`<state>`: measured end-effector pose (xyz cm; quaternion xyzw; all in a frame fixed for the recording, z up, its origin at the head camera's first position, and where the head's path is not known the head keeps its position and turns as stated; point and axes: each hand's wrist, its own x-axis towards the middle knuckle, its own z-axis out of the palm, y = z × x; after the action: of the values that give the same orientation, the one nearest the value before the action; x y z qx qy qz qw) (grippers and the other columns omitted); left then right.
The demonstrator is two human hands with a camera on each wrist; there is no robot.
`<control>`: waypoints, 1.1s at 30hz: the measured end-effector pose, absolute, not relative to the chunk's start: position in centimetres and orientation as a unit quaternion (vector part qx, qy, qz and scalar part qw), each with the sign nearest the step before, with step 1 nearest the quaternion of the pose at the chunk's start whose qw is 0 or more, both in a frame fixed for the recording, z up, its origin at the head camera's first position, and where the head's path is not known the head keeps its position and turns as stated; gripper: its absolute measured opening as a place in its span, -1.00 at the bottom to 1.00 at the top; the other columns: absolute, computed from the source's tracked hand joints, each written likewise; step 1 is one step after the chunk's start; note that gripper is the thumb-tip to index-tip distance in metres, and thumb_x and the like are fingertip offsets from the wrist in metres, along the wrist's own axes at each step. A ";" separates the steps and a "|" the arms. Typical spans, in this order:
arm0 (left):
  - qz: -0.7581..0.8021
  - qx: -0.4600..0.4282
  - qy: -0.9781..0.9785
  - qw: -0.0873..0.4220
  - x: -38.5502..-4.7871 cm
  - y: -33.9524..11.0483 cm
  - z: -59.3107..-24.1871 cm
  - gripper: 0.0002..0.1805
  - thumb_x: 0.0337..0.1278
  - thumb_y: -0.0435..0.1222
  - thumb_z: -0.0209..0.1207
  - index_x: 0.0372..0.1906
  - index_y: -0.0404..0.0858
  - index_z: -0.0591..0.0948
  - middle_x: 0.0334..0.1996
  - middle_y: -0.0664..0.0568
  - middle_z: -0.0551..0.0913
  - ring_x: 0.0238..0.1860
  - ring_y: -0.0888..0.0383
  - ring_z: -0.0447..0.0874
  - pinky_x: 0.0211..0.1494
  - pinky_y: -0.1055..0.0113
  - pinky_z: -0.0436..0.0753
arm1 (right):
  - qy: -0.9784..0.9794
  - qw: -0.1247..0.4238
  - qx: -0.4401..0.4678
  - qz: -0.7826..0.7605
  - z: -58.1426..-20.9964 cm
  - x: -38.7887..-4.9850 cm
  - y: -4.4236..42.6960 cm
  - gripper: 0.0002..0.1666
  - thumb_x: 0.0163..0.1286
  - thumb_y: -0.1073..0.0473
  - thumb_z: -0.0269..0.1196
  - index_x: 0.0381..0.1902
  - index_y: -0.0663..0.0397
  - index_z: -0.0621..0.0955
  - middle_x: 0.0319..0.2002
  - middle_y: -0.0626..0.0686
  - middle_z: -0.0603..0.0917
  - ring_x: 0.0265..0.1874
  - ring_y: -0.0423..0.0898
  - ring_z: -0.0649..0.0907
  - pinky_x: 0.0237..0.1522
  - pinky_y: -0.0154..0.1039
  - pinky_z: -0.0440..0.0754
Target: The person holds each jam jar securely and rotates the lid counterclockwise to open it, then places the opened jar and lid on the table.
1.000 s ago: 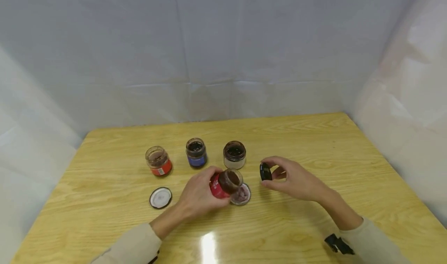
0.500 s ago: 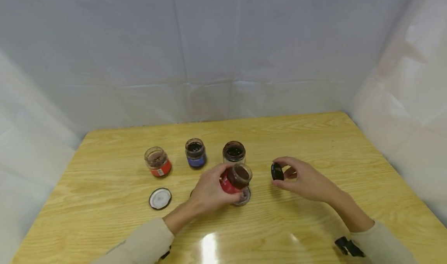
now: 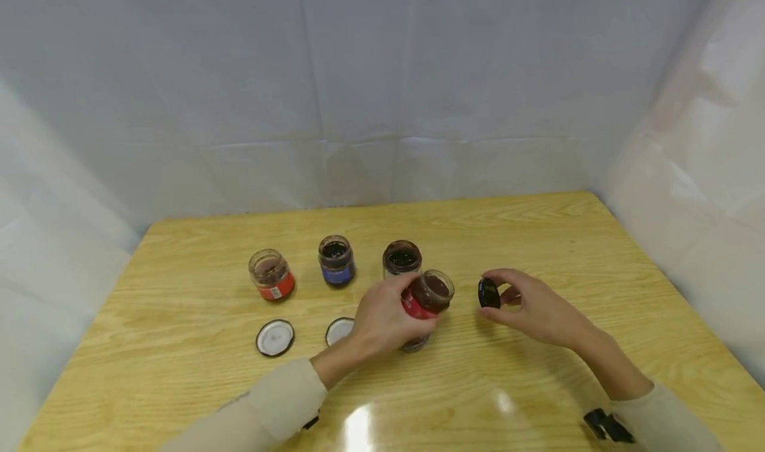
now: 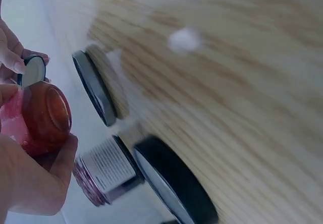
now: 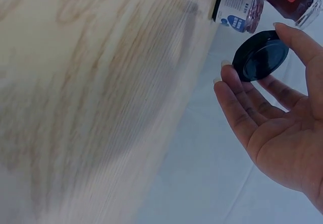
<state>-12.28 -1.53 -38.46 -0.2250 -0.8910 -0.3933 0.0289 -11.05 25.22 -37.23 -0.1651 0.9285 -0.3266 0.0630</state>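
My left hand point(image 3: 385, 320) grips a jar with a red label point(image 3: 423, 302), lidless and tilted with its mouth toward the right. Dark brown stuff fills part of its glass. Off to the right, my right hand point(image 3: 534, 309) pinches a black lid point(image 3: 489, 293) on edge between thumb and fingers, apart from the jar. In the right wrist view the lid point(image 5: 261, 56) shows its glossy black outer face. Beneath the held jar a lid lies on the table, mostly hidden. Just behind stands a lidless jar with a white label point(image 3: 402, 258), partly covered by my left hand.
An open jar with an orange-red label point(image 3: 272, 285) and one with a blue label point(image 3: 337, 273) stand upright at the back left. Two upturned lids lie before them, one at left point(image 3: 275, 338) and another point(image 3: 339, 330) beside my left wrist. White sheeting encloses the wooden table point(image 3: 179, 385).
My left hand has carried the red-labelled jar to the right, uncovering the middle upturned lid. The right hand has also shifted right with the black lid. The standing jars stay put.
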 end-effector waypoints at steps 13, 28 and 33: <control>-0.436 -0.232 -0.869 0.018 -13.1 1.5 -39.0 -0.36 -0.22 -0.15 0.44 0.08 -0.22 0.54 -0.15 0.05 0.63 -0.16 0.17 0.59 -0.13 0.34 0.58 | 0.931 0.061 -0.162 -0.321 -37.4 -10.9 26.2 -0.23 0.26 -0.10 0.31 0.31 0.16 0.37 0.09 0.08 0.52 -0.14 -0.09 0.58 -0.13 -0.06 0.57; -0.433 -0.226 -0.872 0.003 -14.5 4.4 -39.4 -0.36 -0.09 -0.18 0.42 0.13 -0.26 0.44 -0.09 0.01 0.55 -0.08 0.12 0.52 -0.04 0.29 0.54 | 0.935 0.065 -0.155 -0.312 -37.6 -10.8 27.0 -0.21 0.25 -0.11 0.32 0.30 0.20 0.37 0.10 0.12 0.51 -0.17 -0.09 0.60 -0.17 -0.11 0.58; -0.421 -0.225 -0.879 0.024 -15.1 5.1 -39.8 -0.36 -0.10 -0.18 0.42 0.12 -0.30 0.44 -0.10 -0.02 0.54 -0.07 0.08 0.52 -0.01 0.26 0.53 | 0.937 0.065 -0.151 -0.308 -37.6 -10.6 27.2 -0.21 0.25 -0.12 0.32 0.30 0.19 0.38 0.09 0.10 0.52 -0.17 -0.10 0.60 -0.17 -0.12 0.58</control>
<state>-15.10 5.05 -39.84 -0.2250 -0.8786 -0.4206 0.0243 -10.62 27.21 -37.57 -0.1506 0.9372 -0.3080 0.0649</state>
